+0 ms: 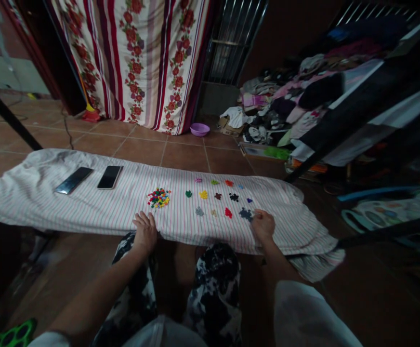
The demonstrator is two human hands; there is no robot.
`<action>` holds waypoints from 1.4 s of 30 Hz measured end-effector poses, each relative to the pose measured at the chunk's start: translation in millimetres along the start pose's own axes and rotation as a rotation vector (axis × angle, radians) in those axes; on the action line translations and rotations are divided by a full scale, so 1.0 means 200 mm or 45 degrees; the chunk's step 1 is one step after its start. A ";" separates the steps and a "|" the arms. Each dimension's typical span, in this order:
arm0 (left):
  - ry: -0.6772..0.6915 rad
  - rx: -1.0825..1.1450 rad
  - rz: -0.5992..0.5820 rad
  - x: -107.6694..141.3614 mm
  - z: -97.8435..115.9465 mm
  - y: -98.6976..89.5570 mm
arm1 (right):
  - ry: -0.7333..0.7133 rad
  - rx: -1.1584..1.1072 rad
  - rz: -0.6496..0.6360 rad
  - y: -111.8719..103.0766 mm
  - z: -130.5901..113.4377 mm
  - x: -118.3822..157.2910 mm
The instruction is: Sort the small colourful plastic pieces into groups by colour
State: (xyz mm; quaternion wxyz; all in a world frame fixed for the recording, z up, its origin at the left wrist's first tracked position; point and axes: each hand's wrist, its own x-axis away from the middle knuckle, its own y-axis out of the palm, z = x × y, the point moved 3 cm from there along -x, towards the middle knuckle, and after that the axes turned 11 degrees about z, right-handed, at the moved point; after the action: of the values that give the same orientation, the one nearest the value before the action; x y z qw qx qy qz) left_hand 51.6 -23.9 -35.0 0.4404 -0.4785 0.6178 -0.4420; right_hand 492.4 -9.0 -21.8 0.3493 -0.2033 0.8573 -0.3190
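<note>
My left hand (pixel 145 229) lies on the striped cloth (pixel 105 212) with its fingers stretched out. Just beyond it is a mixed heap of tiny coloured pieces (pixel 159 198), too small to name for certain. My right hand (pixel 263 224) is closed in a pinch at the edge of a dark blue-grey pile (pixel 245 214); anything between its fingertips is hidden. Small single-colour piles lie in rough rows between the hands, among them a red pile (pixel 228 212), a grey pile (pixel 199 211), a yellow pile (pixel 203 194), a black pile (pixel 233 197) and a green pile (pixel 189 193).
Two phones, a left phone (pixel 74 180) and a right phone (pixel 110 177), lie on the cloth's left part. Beyond are a purple basin (pixel 199 129), a floral curtain (pixel 134 62) and heaped clothes (pixel 289 101). My knees are under the cloth's near edge.
</note>
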 end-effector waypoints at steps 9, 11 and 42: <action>-0.031 0.120 0.066 0.00 0.00 0.04 | -0.287 -0.308 -0.189 0.22 -0.50 0.22; -0.036 0.110 0.060 0.00 0.00 0.03 | -0.352 -0.386 -0.252 0.27 -0.61 0.30; 0.047 0.034 0.029 -0.02 0.00 0.02 | -0.918 -0.342 -0.813 0.62 -1.56 0.95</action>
State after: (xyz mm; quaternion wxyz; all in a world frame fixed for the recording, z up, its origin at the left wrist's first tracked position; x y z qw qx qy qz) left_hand 51.9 -19.6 -37.5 0.4402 -0.4574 0.6253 -0.4538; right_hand 121.3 98.5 -23.9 0.4790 -0.5962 0.6104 -0.2063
